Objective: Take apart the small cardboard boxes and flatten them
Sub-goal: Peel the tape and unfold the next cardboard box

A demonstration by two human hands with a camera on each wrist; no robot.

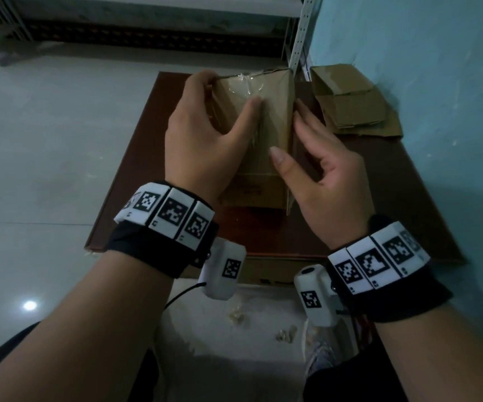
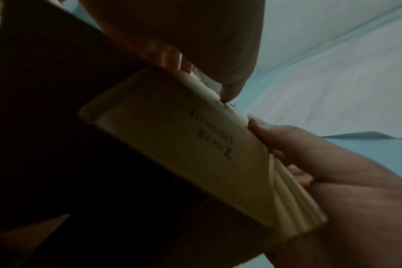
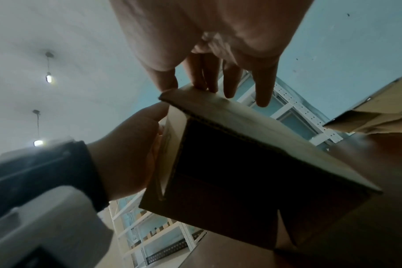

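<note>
A small brown cardboard box (image 1: 263,140) lies on the dark brown table top (image 1: 394,204), its taped far end away from me. My left hand (image 1: 230,91) grips its left side, thumb on the top face and fingers curled round the far left corner. My right hand (image 1: 289,132) lies along the right side with straight fingers (image 1: 307,117), its thumb resting on the top face. The left wrist view shows the printed face of the box (image 2: 184,145). In the right wrist view the near end of the box (image 3: 241,163) is open and dark inside.
A pile of flattened cardboard (image 1: 353,105) lies at the table's back right, against the light blue wall (image 1: 437,82). A white metal shelf post (image 1: 301,33) stands behind the table. Pale tiled floor (image 1: 46,126) is on the left, with small scraps (image 1: 236,316) near my feet.
</note>
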